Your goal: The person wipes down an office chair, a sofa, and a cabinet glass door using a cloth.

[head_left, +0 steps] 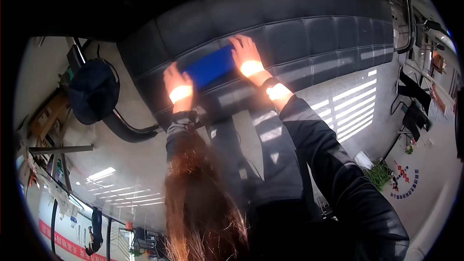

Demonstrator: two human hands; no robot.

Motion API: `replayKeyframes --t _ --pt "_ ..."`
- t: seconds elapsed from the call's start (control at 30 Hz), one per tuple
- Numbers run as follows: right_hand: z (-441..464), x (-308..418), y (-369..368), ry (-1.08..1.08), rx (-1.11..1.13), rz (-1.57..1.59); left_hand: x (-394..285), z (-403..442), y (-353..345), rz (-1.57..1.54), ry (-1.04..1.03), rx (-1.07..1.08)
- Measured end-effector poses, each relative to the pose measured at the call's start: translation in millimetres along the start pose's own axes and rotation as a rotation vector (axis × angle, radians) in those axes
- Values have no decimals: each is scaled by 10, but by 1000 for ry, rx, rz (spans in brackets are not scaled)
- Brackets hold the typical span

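Already, the smooth, deep-blue rectangular piece (210, 67), whose material is too blurred to name, sits as a compact, straight-edged strip, with no loose flap or trailing corner in sight. It is at the black, stitched, leather-look sofa (285, 36), over the seat in front of the person's knees, its long side slanting upward to the right. Whether it lies flat on the seat or is lifted slightly off it, I cannot tell.

The bare left hand (175, 81) is at the left end, with its thumb toward the blue surface and its fingers reaching forward. The bare right hand (245, 52) is at the opposite end, its fingers spread a little along the short edge. Both seem to touch the piece, but whether they pinch it or merely press its ends is unclear.

As far as this view shows, the piece looks evenly shaped, yet the handling seems unfinished: neither hand is clear of it, and it has not been left alone on the sofa. Its underside is hidden, so whether any layer there is uneven cannot be judged.
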State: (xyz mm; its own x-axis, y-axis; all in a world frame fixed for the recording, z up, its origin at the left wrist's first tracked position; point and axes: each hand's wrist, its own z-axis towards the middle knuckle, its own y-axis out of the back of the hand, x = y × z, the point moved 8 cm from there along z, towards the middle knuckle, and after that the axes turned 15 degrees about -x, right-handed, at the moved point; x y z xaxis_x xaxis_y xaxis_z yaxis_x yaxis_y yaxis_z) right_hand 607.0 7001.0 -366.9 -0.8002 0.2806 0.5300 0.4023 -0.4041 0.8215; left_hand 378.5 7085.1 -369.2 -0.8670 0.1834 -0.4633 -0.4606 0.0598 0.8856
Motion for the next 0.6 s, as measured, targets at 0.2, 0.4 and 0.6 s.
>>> replayKeyframes --t 0.2,0.4,0.6 --pt "-400 71 -382 -3 223 -151 -389 -615 -614 148 -339 224" --pt "-1285 392 -398 -99 259 -81 70 -1400 -454 251 -170 228" --pt "-1498 1053 -941 -39 356 -126 884 -1625 -295 413 -43 171"
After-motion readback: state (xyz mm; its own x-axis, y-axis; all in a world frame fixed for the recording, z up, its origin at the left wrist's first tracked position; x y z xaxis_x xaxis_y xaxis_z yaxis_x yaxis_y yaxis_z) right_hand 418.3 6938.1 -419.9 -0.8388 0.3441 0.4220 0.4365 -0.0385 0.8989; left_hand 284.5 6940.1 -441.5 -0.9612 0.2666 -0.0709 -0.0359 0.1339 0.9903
